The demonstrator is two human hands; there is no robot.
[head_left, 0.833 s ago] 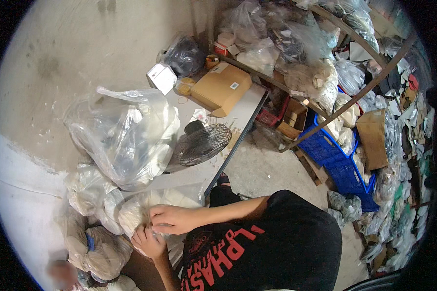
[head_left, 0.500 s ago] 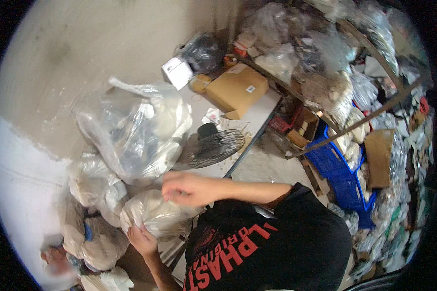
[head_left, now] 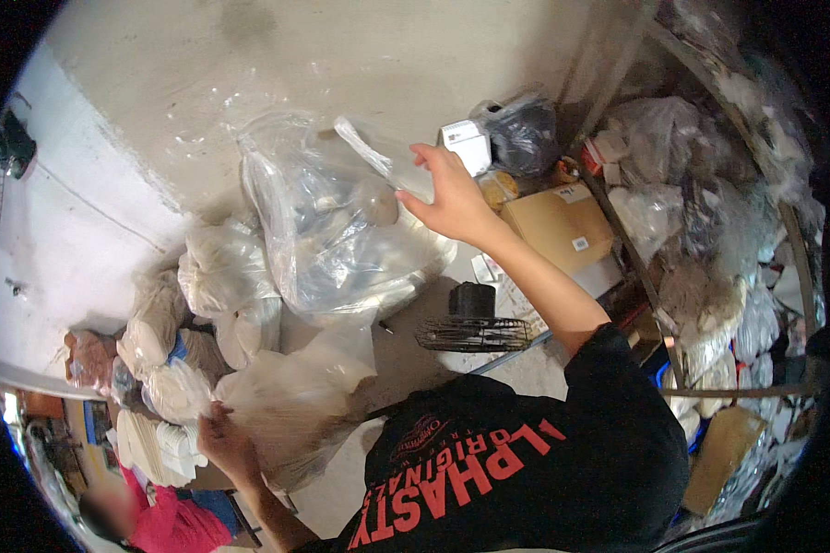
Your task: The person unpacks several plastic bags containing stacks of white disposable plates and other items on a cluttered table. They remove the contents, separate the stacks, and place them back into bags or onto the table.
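- A person in a black T-shirt (head_left: 516,442) leans over a grey tabletop (head_left: 410,359), arms spread wide, a pale wall (head_left: 397,55) rising on the far side.
- A strip of tabletop shows between the smaller clear bag (head_left: 295,401) at near left and the black wire fan (head_left: 473,334) at centre; the table's edge runs behind the fan toward the right forearm.
- On the far right, a cardboard box (head_left: 558,226), a small white box (head_left: 468,146) and a black plastic bag (head_left: 523,138) crowd the space beyond the right forearm.
- To the left, stuffed plastic bags (head_left: 217,276) press close against the large clear bag (head_left: 314,230), narrowing the room on that side.
- The left hand (head_left: 229,444) pinches the left margin of the smaller clear bag between thumb and fingers; the bag's body spreads rightward from the fingertips, its far corner reaching toward the large bag.
- The right hand (head_left: 452,198) is raised, thumb and fingers parted and grasping nothing, just beside the large bag's upraised flap at its far right; whether a fingertip touches the film cannot be told.
- At near left, a second person in pink (head_left: 180,521) is beside stacked white pieces (head_left: 152,447).
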